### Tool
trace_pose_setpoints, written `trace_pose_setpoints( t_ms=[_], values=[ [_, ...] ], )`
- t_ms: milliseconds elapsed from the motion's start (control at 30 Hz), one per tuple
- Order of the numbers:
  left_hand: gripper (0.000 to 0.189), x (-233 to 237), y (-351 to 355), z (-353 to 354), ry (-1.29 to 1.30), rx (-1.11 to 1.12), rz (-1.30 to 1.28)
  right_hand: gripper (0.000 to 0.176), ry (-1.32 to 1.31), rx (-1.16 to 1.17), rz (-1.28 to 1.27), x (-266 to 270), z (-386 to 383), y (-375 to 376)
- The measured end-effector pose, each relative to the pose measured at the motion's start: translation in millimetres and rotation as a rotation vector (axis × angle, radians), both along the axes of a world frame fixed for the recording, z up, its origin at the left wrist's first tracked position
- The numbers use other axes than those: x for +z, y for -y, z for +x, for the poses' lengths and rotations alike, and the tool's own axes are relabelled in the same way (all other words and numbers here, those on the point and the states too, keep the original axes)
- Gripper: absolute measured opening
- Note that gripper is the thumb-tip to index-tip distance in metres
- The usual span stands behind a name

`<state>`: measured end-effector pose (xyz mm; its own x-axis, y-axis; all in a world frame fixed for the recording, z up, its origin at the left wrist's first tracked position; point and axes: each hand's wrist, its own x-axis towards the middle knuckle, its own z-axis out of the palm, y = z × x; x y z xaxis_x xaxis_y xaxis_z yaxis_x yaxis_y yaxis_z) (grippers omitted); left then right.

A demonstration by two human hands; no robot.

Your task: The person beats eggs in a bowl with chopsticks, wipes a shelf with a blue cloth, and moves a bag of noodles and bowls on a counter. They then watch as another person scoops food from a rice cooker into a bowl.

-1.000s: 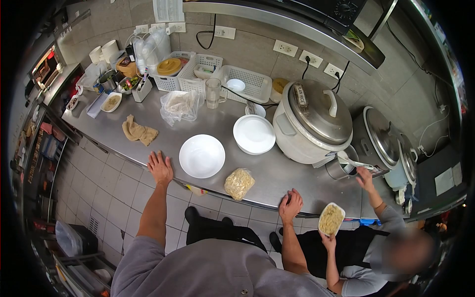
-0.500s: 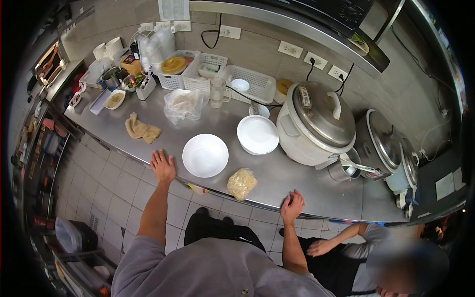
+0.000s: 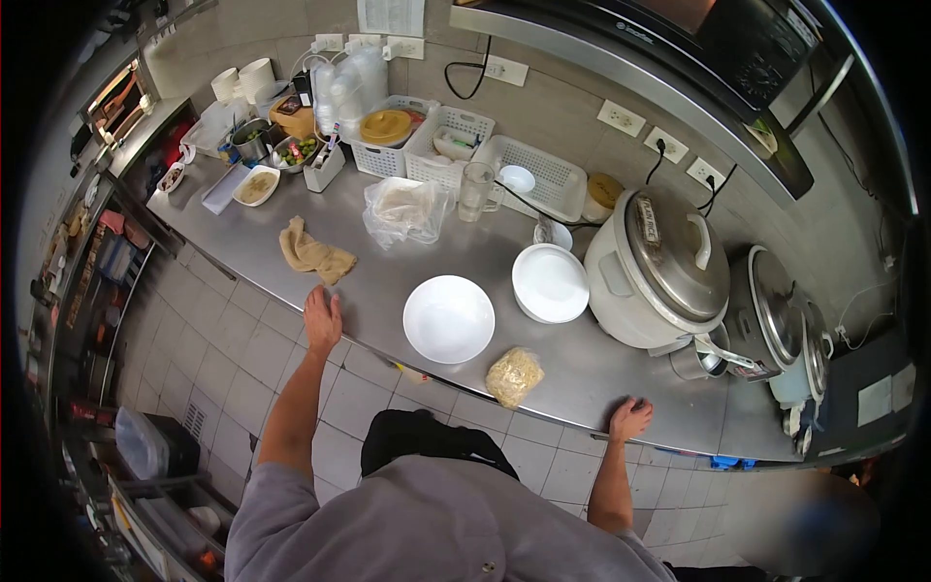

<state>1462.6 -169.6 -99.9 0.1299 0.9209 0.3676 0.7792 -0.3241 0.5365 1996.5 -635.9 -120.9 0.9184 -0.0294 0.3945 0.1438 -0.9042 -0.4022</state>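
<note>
My left hand [image 3: 322,318] rests on the counter's front edge, just below a crumpled tan cloth [image 3: 315,252], holding nothing, its fingers spread. My right hand [image 3: 631,418] lies on the front edge further right, fingers curled, and nothing shows in it. Between them stands a white bowl [image 3: 449,319]. A clear bag of yellowish food [image 3: 515,376] sits near the edge, right of the bowl. Behind it is another white dish [image 3: 550,282]. A clear plastic bag [image 3: 407,210] lies behind the cloth, beside a glass mug [image 3: 476,191].
A large rice cooker [image 3: 659,267] stands on the right of the steel counter [image 3: 388,301], with more pots [image 3: 766,310] beyond it. Baskets [image 3: 535,177] line the wall. Small food dishes [image 3: 257,185] are at the left. A blurred person [image 3: 815,524] is at the lower right.
The view has shifted, so the counter items appear further right. My right hand has moved right along the edge, away from the food bag. The other person has moved mostly out of view.
</note>
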Motion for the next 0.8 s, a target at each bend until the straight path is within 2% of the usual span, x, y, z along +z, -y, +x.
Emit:
trace_pose_setpoints(
  t_ms=[133,233,333,500,733,800],
  values=[
    [0.052,-3,-23,-7,0.052,0.052,-0.052,0.052,-0.109,0.014,-0.094,5,0,-8],
    [0.053,-17,-31,1,0.047,0.161,-0.037,0.057,-0.081,0.048,-0.16,-3,2,-5],
    [0.054,-19,-22,16,-0.119,0.249,0.065,0.063,-0.039,0.102,-0.243,-2,-5,-5],
    [0.057,1,-24,26,-0.185,0.314,-0.079,0.062,-0.064,0.065,-0.232,-2,-2,-9],
    [0.056,16,-23,32,-0.291,0.283,-0.151,0.055,-0.066,0.08,-0.251,-4,-1,-5],
    [0.055,8,-26,31,-0.321,0.18,-0.037,0.055,-0.056,0.076,-0.245,-6,1,-6]
  ],
)
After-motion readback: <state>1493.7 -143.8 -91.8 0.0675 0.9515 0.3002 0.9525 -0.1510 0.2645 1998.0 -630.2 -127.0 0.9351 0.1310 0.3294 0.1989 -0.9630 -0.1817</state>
